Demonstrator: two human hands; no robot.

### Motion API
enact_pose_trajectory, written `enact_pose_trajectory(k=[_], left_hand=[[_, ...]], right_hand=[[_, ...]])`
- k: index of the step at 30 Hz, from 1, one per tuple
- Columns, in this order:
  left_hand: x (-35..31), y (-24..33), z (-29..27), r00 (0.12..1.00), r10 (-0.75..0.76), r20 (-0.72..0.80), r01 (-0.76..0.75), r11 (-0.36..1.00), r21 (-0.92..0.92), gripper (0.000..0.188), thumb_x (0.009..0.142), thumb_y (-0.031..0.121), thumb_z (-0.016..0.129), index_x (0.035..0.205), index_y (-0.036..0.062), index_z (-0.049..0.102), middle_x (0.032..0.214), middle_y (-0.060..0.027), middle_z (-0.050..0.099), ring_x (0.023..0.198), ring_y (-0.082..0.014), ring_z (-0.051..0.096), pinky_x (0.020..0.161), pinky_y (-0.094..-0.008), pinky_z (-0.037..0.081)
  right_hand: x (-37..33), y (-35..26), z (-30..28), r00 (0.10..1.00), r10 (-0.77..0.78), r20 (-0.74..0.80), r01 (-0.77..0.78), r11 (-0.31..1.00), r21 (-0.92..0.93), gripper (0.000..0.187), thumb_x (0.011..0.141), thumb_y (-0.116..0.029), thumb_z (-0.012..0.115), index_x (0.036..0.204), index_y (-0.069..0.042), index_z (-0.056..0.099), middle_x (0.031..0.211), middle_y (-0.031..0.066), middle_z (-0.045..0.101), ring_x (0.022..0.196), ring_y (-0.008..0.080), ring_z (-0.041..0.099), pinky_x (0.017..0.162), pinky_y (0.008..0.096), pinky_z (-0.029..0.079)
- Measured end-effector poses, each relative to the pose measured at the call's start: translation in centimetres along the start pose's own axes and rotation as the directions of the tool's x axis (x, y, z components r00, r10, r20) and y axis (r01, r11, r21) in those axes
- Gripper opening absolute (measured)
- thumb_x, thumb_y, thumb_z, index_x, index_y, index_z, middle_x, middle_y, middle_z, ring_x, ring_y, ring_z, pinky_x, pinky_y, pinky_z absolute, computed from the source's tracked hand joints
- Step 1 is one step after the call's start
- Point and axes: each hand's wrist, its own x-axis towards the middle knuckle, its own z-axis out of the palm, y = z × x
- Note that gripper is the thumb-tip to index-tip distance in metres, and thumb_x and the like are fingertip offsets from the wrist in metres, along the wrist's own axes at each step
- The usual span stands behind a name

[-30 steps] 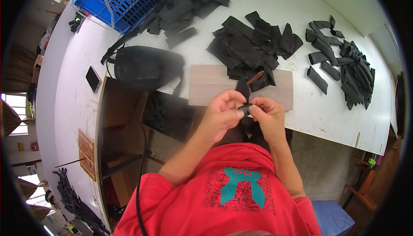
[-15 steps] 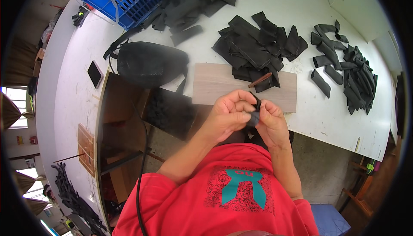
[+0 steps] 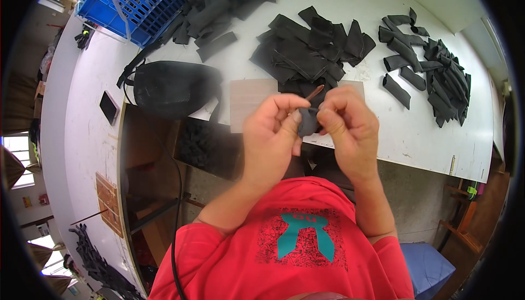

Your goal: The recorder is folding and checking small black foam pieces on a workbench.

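A small dark grey fabric piece (image 3: 309,123) is pinched between my two hands, held above the table's front edge. The fingertips of my left hand (image 3: 273,133) grip its left side. My right hand (image 3: 350,130) has thumb and fingers closed on the right side; the fingers partly hide the cloth. Just beyond them, a slim brown pointed stick (image 3: 315,92) rests by the near end of a heap of flat dark fabric strips (image 3: 298,51). That heap overlaps a pale wooden board (image 3: 245,98).
To the right lie rolled fabric tubes (image 3: 396,91) and a dark heap (image 3: 447,87). A black rounded machine-like object (image 3: 175,88), a phone (image 3: 109,107) and a blue basket (image 3: 139,5) are at left. More strips (image 3: 229,5) spread at the back. Below sits an open drawer (image 3: 205,144).
Both hands have come up closer to the view, with the fabric piece still between them. My right hand has turned over more, fingers bent. The whole scene has shifted slightly left.
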Motion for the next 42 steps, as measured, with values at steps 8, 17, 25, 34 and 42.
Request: enact_pose_trajectory(k=[8, 17, 25, 34, 42], left_hand=[[4.8, 1.2, -1.2, 0.711, 0.091, 0.698, 0.654, 0.279, -0.703, 0.028, 0.088, 0.012, 0.038, 0.113, 0.0003, 0.038, 0.081, -0.0108, 0.056, 0.030, -0.0031, 0.027, 0.032, -0.0177, 0.024], [4.9, -5.3, -1.7, 0.981, -0.116, 0.156, 0.144, 0.973, -0.180, 0.026, 0.079, 0.007, 0.057, 0.104, 0.0035, 0.051, 0.071, -0.0025, 0.055, 0.053, -0.0083, 0.046, 0.049, -0.0185, 0.037], [5.4, -2.6, -1.4, 0.836, 0.448, 0.315, -0.511, 0.846, 0.153, 0.013, 0.081, 0.000, 0.052, 0.092, -0.0008, 0.057, 0.089, -0.0105, 0.060, 0.085, -0.0163, 0.054, 0.077, -0.0260, 0.041], [4.3, -3.8, -1.2, 0.963, 0.261, 0.066, -0.248, 0.956, -0.159, 0.014, 0.081, 0.003, 0.053, 0.093, -0.0020, 0.054, 0.091, -0.0149, 0.059, 0.088, -0.0195, 0.055, 0.083, -0.0294, 0.040], [5.5, -0.7, 0.7, 0.948, 0.034, 0.317, 0.002, 0.994, -0.111, 0.012, 0.068, 0.004, 0.065, 0.076, -0.0027, 0.058, 0.078, -0.0078, 0.058, 0.075, -0.0137, 0.054, 0.067, -0.0254, 0.043]], right_hand=[[4.6, -0.5, -1.7, 0.925, 0.278, 0.257, -0.333, 0.921, 0.200, 0.020, 0.083, -0.020, 0.054, 0.072, -0.004, 0.052, 0.060, -0.0037, 0.045, 0.053, 0.0028, 0.036, 0.046, 0.0172, 0.029], [2.2, 8.1, -2.6, 0.817, 0.493, 0.300, -0.562, 0.797, 0.219, 0.021, 0.083, -0.023, 0.054, 0.071, -0.007, 0.052, 0.060, -0.0029, 0.046, 0.052, 0.0053, 0.040, 0.048, 0.0185, 0.033], [2.3, 4.7, -1.7, 0.992, 0.106, 0.061, -0.102, 0.992, -0.074, 0.016, 0.077, -0.018, 0.059, 0.077, -0.002, 0.054, 0.063, 0.0008, 0.047, 0.061, 0.0098, 0.045, 0.051, 0.0226, 0.037], [1.3, 5.3, -1.3, 0.931, -0.186, 0.313, 0.363, 0.532, -0.765, 0.019, 0.067, -0.016, 0.065, 0.073, -0.003, 0.053, 0.063, 0.0060, 0.047, 0.063, 0.0230, 0.051, 0.050, 0.0341, 0.040], [0.9, 6.4, -1.6, 0.952, -0.250, 0.175, 0.305, 0.815, -0.493, 0.008, 0.071, -0.005, 0.058, 0.078, -0.002, 0.055, 0.065, 0.0087, 0.051, 0.059, 0.0265, 0.053, 0.049, 0.0345, 0.041]])
